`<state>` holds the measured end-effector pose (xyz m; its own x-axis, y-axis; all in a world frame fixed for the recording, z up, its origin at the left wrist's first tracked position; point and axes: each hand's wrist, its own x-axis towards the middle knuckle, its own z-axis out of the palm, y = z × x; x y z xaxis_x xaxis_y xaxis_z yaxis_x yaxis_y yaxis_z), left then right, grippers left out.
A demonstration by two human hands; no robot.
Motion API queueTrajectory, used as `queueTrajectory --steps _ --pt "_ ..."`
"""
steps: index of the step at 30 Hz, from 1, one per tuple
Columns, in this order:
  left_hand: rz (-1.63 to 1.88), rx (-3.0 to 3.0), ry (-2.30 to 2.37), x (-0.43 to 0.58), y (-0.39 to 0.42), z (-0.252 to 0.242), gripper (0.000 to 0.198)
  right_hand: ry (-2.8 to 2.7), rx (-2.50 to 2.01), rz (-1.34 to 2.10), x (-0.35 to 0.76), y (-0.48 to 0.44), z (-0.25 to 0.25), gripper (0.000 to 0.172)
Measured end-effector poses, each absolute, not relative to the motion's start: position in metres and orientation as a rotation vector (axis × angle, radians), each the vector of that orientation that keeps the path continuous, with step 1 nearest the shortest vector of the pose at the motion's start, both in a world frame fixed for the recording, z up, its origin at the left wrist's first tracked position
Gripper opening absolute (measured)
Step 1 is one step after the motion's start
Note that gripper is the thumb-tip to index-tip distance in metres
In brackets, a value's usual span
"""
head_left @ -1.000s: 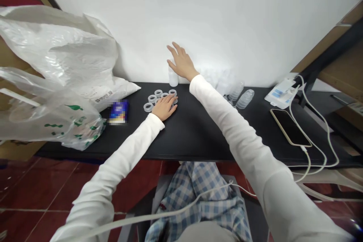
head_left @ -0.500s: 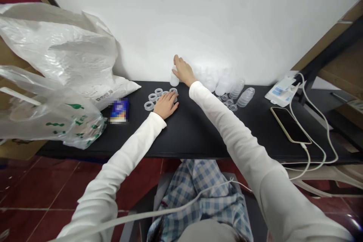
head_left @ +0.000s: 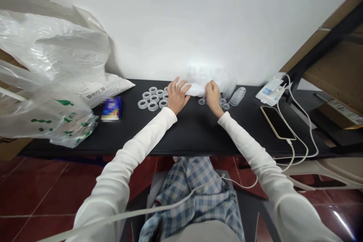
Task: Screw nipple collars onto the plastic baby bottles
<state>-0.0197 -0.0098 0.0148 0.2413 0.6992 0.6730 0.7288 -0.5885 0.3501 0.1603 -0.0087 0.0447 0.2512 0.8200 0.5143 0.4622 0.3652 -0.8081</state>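
A translucent white bottle [head_left: 195, 89] lies on its side between my hands. My left hand [head_left: 177, 96] has its fingers wrapped over the bottle's left end. At its right end, my right hand [head_left: 214, 98] is closed; what its fingers hold is hidden. Several clear plastic rings [head_left: 153, 106] lie left of my left hand. Small clear round pieces [head_left: 226, 106] lie beside my right hand, and stacked clear cups [head_left: 237, 96] rest to their right. More whitish containers [head_left: 211, 73] stand behind, blurred against the wall.
Large white plastic bags [head_left: 70, 53] and a blue packet [head_left: 112, 109] are at the left. A phone [head_left: 278, 122] with a white cable [head_left: 307, 149] and a white plastic pack [head_left: 270, 90] lie right on the black table [head_left: 195, 136].
My left hand has moved from the rings onto the bottle. My right hand has shifted right and down. The bottle, upright before, now lies sideways between them.
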Motion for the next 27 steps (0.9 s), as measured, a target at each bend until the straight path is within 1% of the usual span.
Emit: queueTrajectory --steps 2,3,6,8,10,12,14,16,18,22,24,27 --pt "-1.193 -2.632 -1.268 -0.028 -0.004 0.015 0.037 -1.371 -1.318 0.445 0.168 -0.017 0.034 0.038" --pt "-1.153 -2.712 -1.219 -0.032 -0.004 0.015 0.039 -1.379 -1.339 0.459 0.17 -0.022 0.031 0.04" --pt "-1.177 -2.861 -1.218 -0.039 -0.008 0.014 0.052 -1.453 -1.347 0.393 0.175 -0.033 0.028 0.044" --pt "-1.314 -2.911 -1.322 -0.039 -0.014 0.015 0.057 -1.566 -1.294 0.333 0.179 -0.038 0.03 0.044" --pt "-1.54 -2.928 -1.467 -0.037 -0.017 0.016 0.055 -1.698 -1.202 0.34 0.183 -0.037 0.034 0.041" --pt "-1.811 -2.915 -1.675 -0.035 -0.017 0.018 0.059 -1.787 -1.068 0.421 0.189 -0.034 0.037 0.037" --pt "-2.048 -2.871 -1.921 -0.035 -0.013 0.019 0.064 -1.823 -0.925 0.536 0.194 -0.029 0.04 0.041" --pt "-2.189 -2.832 -2.087 -0.036 -0.011 0.02 0.066 -1.844 -0.825 0.644 0.199 -0.025 0.042 0.044" --pt "-2.268 -2.815 -2.118 -0.036 -0.01 0.021 0.065 -1.853 -0.785 0.731 0.203 -0.023 0.044 0.042" --pt "-2.325 -2.745 -2.066 -0.033 -0.016 0.021 0.063 -1.765 -0.804 0.876 0.204 -0.026 0.046 0.042" --pt "-2.251 -2.702 -1.977 -0.032 -0.019 0.021 0.06 -1.71 -0.848 0.908 0.201 -0.029 0.044 0.041" --pt "-2.086 -2.664 -1.723 -0.032 -0.024 0.022 0.053 -1.7 -0.985 0.894 0.194 -0.032 0.038 0.042"
